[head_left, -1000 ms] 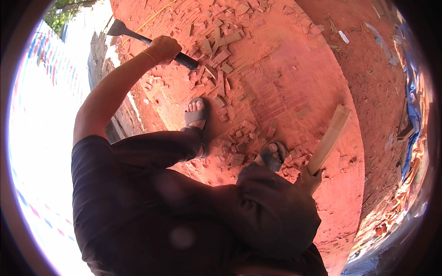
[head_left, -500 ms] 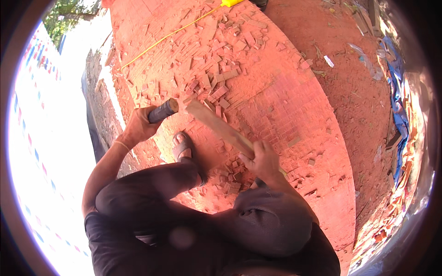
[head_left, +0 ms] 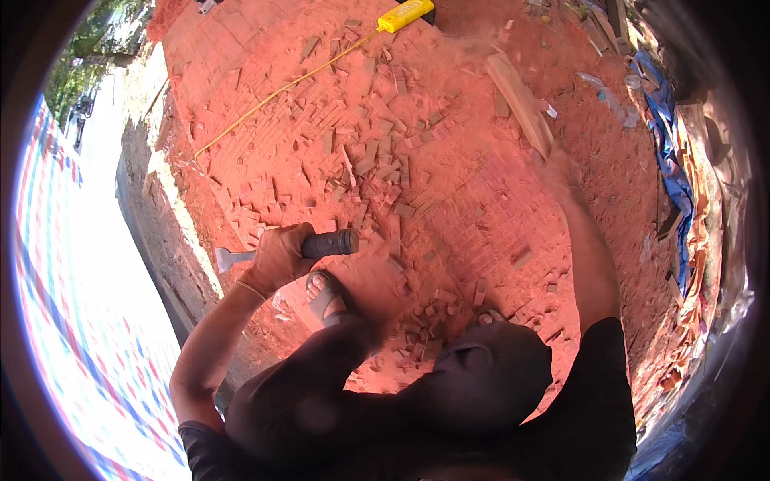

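My left hand (head_left: 281,255) is closed around a chisel (head_left: 330,243) with a black-wrapped handle, held roughly level. Its metal blade sticks out on the left side of the fist, and the bare wooden butt faces right. Out at the upper right, my right hand (head_left: 559,170) grips one end of a long flat wooden stick (head_left: 517,100), which points up and away. The stick and hand are a little blurred. Beneath both hands lies a large red-dusted board (head_left: 473,240) strewn with small wood chips (head_left: 383,164).
A yellow chalk line reel (head_left: 405,14) rests at the far edge, its yellow line (head_left: 281,86) stretched toward the left. My sandalled foot (head_left: 325,295) stands near the chisel. Blue sheeting (head_left: 664,104) lies at right; a striped sheet (head_left: 88,345) fills the left.
My right hand has swung the stick away from the chisel's butt, up and to the right. The chisel handle has turned to point right, and its blade now shows.
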Demonstrator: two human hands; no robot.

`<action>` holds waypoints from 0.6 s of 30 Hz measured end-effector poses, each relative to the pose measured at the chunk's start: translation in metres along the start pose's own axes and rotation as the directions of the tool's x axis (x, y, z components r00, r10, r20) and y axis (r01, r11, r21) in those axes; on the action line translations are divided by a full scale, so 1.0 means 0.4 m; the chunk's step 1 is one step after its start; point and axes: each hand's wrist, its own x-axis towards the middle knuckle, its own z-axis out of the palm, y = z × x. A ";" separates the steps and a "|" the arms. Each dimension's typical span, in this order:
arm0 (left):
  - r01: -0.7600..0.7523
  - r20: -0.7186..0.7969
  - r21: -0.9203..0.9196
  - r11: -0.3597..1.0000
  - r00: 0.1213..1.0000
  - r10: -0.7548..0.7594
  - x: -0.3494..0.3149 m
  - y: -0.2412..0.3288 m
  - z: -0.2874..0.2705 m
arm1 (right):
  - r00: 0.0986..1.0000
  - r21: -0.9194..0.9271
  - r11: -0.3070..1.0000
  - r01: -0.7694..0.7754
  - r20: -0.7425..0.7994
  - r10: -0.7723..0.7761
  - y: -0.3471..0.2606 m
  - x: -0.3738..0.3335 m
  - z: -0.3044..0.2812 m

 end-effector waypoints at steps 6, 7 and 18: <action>-0.300 -0.093 0.061 0.952 0.948 0.305 0.033 0.083 0.085 | 0.926 0.363 0.865 -0.348 -0.013 0.378 0.153 -0.130 -0.049; -0.323 -0.071 0.027 0.946 0.943 0.324 0.042 0.120 0.098 | 0.959 0.394 0.889 -0.232 -0.061 0.277 0.143 -0.193 -0.026; -0.701 -0.701 -0.579 0.417 0.688 0.185 0.739 0.429 0.095 | 0.853 0.729 0.463 -0.504 0.337 0.399 0.018 -0.699 0.086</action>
